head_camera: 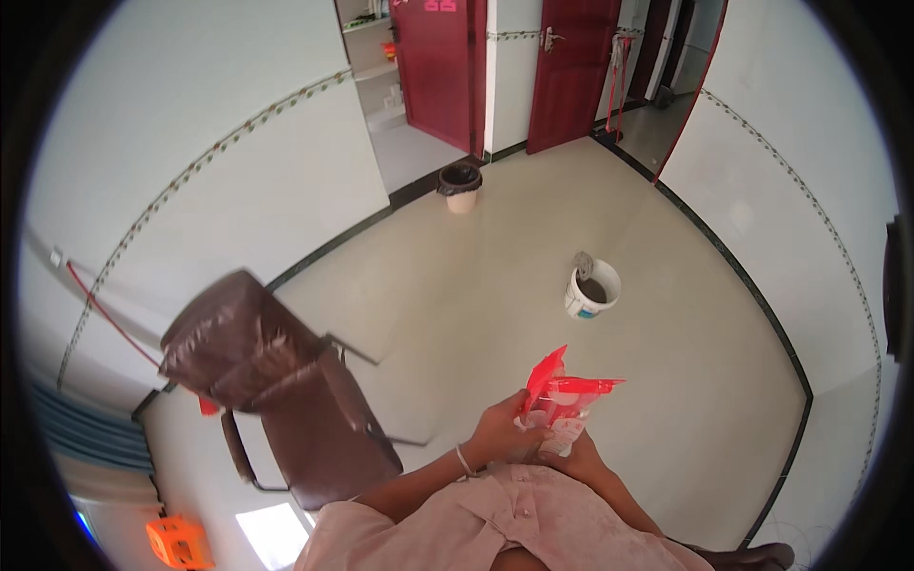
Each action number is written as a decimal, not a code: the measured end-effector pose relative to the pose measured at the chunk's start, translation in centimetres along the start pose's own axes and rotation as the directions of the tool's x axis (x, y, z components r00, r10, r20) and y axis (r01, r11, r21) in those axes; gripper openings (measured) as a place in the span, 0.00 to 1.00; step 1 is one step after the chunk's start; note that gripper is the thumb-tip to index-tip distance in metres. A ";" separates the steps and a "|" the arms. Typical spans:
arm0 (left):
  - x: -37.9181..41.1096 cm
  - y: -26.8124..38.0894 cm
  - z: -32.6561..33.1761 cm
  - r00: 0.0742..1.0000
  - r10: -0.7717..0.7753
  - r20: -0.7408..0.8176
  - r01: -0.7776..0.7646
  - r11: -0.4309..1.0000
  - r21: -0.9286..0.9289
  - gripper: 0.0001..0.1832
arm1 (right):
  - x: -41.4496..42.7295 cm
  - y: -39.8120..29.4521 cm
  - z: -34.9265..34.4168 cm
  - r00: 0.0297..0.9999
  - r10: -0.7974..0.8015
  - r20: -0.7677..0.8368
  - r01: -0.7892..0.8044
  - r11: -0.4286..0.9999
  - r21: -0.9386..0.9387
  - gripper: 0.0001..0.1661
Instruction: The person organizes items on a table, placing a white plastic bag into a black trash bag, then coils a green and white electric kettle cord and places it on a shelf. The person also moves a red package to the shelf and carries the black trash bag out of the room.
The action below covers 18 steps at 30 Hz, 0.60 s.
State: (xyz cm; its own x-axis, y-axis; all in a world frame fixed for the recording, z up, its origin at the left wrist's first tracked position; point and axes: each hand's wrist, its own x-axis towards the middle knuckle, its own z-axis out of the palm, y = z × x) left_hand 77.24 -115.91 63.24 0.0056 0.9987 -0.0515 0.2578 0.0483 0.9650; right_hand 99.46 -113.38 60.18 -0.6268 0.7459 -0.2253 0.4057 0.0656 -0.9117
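Observation:
In front of my body I hold a red and clear plastic package [560, 410], its top edges spread apart and pointing away from me. My left hand [503, 432] grips the package's left side, the thumb lying across its front; a pale bracelet circles that wrist. Behind and under the package's lower right part is my right hand [577, 457], its fingers mostly hidden. Printing covers part of the package, and what it contains cannot be made out.
A brown padded armchair [314, 421] stands at left. Ahead on the floor are a white bucket [575, 301] with dark contents and a grey cloth or mop head [583, 265], and a lined bin [462, 201]. Red doors [571, 78] stand farther back; an orange stool [178, 544] is lower left.

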 end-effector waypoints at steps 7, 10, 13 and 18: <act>16.6 -4.0 -5.7 0.985 -0.162 -0.065 0.123 0.906 -0.405 0.29 | 18.0 -2.1 -9.3 0.994 0.022 0.106 -0.055 0.945 0.322 0.58; 23.5 -2.7 -11.3 0.976 -0.173 -0.135 0.103 0.906 -0.411 0.20 | 28.0 -4.7 -12.1 0.972 -0.010 0.237 -0.065 0.949 0.307 0.57; 28.5 -1.3 -16.5 0.962 -0.131 -0.241 0.038 0.934 -0.355 0.21 | 38.4 -5.8 -13.9 0.895 -0.141 0.423 0.034 0.967 0.251 0.58; 34.8 -3.8 -24.7 0.891 -0.162 -0.424 -0.084 0.859 -0.505 0.15 | 52.6 -10.9 -13.2 0.775 -0.104 0.623 -0.061 0.969 0.238 0.58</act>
State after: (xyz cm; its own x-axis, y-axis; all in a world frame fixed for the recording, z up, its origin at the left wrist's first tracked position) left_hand 52.59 -80.88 64.19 -0.4466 0.8899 -0.0933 -0.2675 -0.0332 0.9630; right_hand 70.88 -66.15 62.83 -0.9426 0.1587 -0.2937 0.2732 -0.1391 -0.9519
